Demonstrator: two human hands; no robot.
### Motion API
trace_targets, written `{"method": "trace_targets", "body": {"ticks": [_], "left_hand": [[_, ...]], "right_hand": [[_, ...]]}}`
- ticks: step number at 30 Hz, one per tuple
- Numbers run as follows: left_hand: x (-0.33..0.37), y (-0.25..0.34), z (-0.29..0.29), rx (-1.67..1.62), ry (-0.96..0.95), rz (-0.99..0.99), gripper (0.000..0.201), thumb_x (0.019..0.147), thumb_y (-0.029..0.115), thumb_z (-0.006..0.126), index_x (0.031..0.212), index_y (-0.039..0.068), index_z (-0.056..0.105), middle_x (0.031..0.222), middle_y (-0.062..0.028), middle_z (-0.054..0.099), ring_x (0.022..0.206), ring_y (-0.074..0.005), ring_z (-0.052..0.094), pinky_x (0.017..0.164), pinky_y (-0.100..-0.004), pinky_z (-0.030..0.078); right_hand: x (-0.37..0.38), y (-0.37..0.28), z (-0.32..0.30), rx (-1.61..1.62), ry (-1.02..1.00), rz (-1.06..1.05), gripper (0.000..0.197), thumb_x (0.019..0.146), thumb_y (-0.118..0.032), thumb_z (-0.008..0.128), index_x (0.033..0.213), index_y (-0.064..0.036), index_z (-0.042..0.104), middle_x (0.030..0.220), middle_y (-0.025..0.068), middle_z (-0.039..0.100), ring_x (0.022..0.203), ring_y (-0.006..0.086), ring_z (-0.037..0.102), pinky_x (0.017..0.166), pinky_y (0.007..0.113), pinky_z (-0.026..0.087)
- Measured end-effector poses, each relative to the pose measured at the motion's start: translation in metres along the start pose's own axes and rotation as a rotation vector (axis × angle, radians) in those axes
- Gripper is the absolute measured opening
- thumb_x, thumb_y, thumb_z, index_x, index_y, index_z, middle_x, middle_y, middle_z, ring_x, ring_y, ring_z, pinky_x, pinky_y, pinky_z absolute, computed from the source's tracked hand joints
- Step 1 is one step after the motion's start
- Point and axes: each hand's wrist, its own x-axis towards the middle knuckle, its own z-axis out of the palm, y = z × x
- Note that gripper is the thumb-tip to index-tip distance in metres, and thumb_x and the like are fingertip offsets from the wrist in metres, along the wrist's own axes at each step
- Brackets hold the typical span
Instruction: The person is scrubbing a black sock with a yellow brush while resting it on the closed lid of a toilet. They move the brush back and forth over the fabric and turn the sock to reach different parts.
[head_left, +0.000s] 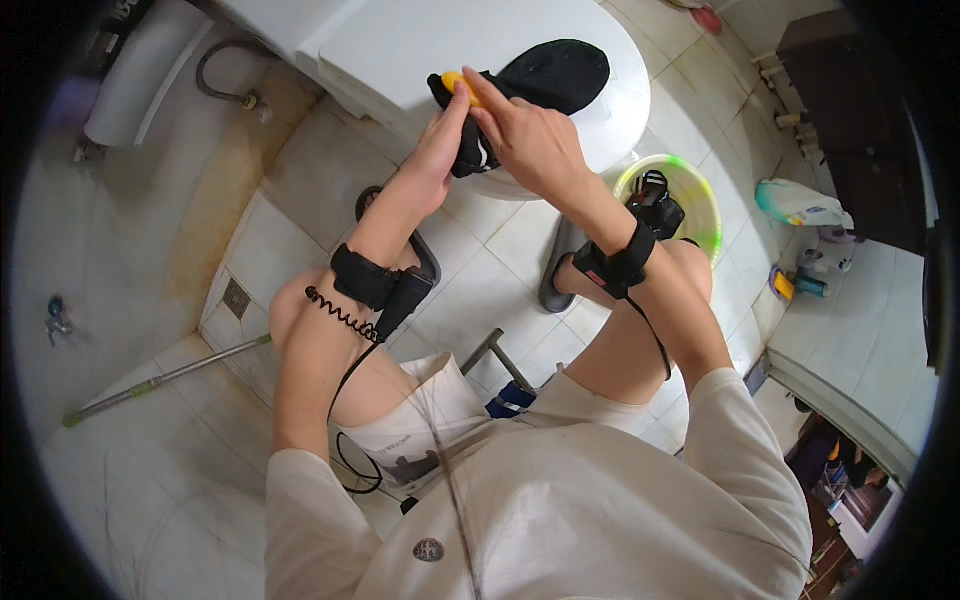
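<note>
My left hand [436,150] is closed at the near end of a black sock [556,76], its thumb up against a small yellow bar [456,82] that looks like soap. My right hand [532,142] comes from the other side, fingers closed over the yellow bar and pressing toward the cloth. The rounded toe of the sock lies flat on the white toilet lid [385,50]. White stripes show on black cloth hanging below my hands. The fingers partly hide the bar and the gripped cloth.
A yellow-green basin [712,205] with black, white-striped items stands right of the toilet. Beyond it lie a white-and-green bottle [800,204] and a blue container [812,287]. A green-ended pole [170,377] leans at left. Grey slippers [562,265] are on the tiled floor.
</note>
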Motion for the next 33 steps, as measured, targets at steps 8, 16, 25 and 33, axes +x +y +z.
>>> {"method": "trace_targets", "body": {"ticks": [8,16,25,33], "left_hand": [[-0.005,0.015,0.009,-0.129,0.044,0.042,0.050,0.087,0.051,0.031,0.108,0.008,0.046,0.096,-0.0015,0.055,0.085,-0.0110,0.053,0.077,-0.0235,0.043],[0.000,0.034,-0.007,-0.604,0.132,-0.038,0.036,0.090,0.040,0.032,0.101,0.009,0.048,0.096,-0.0043,0.054,0.089,-0.0198,0.051,0.081,-0.0341,0.041],[-0.003,0.015,0.011,-0.637,0.044,0.005,0.037,0.091,0.039,0.030,0.111,0.010,0.043,0.110,-0.0033,0.048,0.102,-0.0164,0.045,0.090,-0.0316,0.036],[-0.008,0.025,0.010,-0.415,-0.095,0.000,0.044,0.088,0.040,0.039,0.116,0.006,0.044,0.109,-0.0046,0.052,0.098,-0.0141,0.052,0.087,-0.0285,0.040]], "right_hand": [[0.013,0.007,-0.004,0.145,0.021,0.087,0.040,0.085,-0.032,0.043,0.122,-0.0160,0.040,0.058,0.0132,0.055,0.050,0.0310,0.054,0.045,0.037,0.041],[-0.012,-0.026,-0.007,0.095,-0.060,-0.091,0.045,0.084,-0.034,0.047,0.125,-0.0213,0.038,0.057,0.0083,0.050,0.044,0.0262,0.050,0.040,0.033,0.039],[0.007,-0.008,-0.009,-0.130,0.085,-0.055,0.042,0.084,-0.034,0.047,0.124,-0.0251,0.040,0.055,0.0082,0.050,0.041,0.0249,0.049,0.038,0.033,0.037],[0.026,0.021,-0.028,-0.059,-0.013,0.225,0.038,0.087,-0.039,0.037,0.119,-0.0199,0.047,0.066,0.0144,0.060,0.060,0.0295,0.059,0.051,0.037,0.045]]}}
